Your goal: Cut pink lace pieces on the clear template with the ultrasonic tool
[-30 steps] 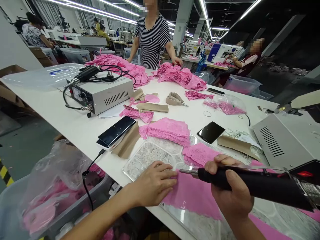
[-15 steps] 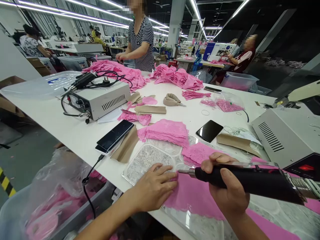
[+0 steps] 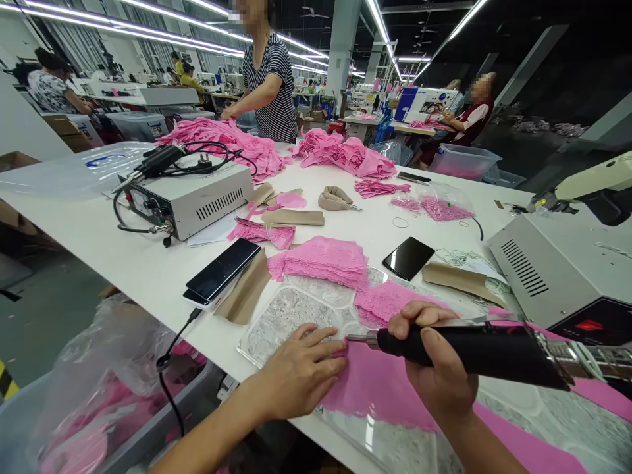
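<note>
Across the table, the person in the striped top [image 3: 269,79] has turned to the far-left heap of pink fabric [image 3: 222,138] since a second ago; the near hands have hardly shifted.

At the near edge, the left hand [image 3: 301,372] lies palm down with fingers spread, gripping nothing and pressing on a pink lace piece [image 3: 380,388]. The lace lies on a clear plate [image 3: 291,316] on the white table [image 3: 148,257]. The right hand [image 3: 437,375] is closed around the black handle of a corded hand tool [image 3: 474,352], its metal tip at the lace's left edge, touching or just beside the left fingertips.

The work looks mid-pass along that edge — going further would call for a steady tip and fingers kept clear of it.

Beyond lie a stack of pink lace [image 3: 326,260] and two dark phones [image 3: 222,268] [image 3: 407,257], between a grey control box [image 3: 190,197] on the left and another [image 3: 543,270] on the right.

No brand or label is legible — a red-lit panel [image 3: 590,324] on the right box is too blurred to read.
</note>
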{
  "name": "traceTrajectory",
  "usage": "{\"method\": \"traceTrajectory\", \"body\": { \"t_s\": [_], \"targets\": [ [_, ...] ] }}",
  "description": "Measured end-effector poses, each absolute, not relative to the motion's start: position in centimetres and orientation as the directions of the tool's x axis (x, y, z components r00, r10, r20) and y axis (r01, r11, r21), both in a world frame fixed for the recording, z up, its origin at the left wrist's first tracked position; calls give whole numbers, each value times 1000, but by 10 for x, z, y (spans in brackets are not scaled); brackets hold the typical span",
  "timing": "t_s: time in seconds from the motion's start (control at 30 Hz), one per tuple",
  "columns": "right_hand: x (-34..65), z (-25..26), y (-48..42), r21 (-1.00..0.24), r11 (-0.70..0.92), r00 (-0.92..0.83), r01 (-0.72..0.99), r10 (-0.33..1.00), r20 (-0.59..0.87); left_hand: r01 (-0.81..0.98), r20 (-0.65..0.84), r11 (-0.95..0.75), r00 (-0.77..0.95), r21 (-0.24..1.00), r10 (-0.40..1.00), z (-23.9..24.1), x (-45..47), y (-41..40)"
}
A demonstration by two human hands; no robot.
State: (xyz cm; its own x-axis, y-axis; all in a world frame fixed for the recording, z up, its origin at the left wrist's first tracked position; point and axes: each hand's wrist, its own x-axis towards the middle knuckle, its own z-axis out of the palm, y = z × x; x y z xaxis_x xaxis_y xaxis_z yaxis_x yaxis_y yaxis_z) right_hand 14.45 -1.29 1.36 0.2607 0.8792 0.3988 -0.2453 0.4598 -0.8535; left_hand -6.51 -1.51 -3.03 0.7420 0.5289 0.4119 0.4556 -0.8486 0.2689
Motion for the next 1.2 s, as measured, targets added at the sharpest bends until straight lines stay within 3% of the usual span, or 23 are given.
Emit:
{"method": "traceTrajectory", "body": {
  "t_s": [0.33, 0.47, 0.67, 0.73, 0.9, 1.2],
  "targets": [
    [155, 24, -13, -828, 464, 353, -314, 867, 352, 443, 385, -847, 756, 295, 530, -28, -68, -13],
    [174, 34, -14, -820, 494, 443, -289, 828, 343, 404, 451, -854, 727, 329, 517, -30, -71, -12],
    [178, 33, -19, -830, 466, 454, -308, 838, 302, 233, 605, -759, 485, 608, 632, -28, -78, -9],
    [170, 30, -21, -839, 416, 399, -351, 877, 268, 188, 580, -740, 510, 645, 635, -22, -78, -10],
    [149, 22, -24, -842, 367, 285, -395, 920, 268, 206, 499, -774, 660, 598, 561, -11, -74, -14],
    [143, 15, -21, -860, 378, 242, -344, 920, 307, 263, 505, -820, 680, 508, 531, -19, -73, -15]
  ]
}}
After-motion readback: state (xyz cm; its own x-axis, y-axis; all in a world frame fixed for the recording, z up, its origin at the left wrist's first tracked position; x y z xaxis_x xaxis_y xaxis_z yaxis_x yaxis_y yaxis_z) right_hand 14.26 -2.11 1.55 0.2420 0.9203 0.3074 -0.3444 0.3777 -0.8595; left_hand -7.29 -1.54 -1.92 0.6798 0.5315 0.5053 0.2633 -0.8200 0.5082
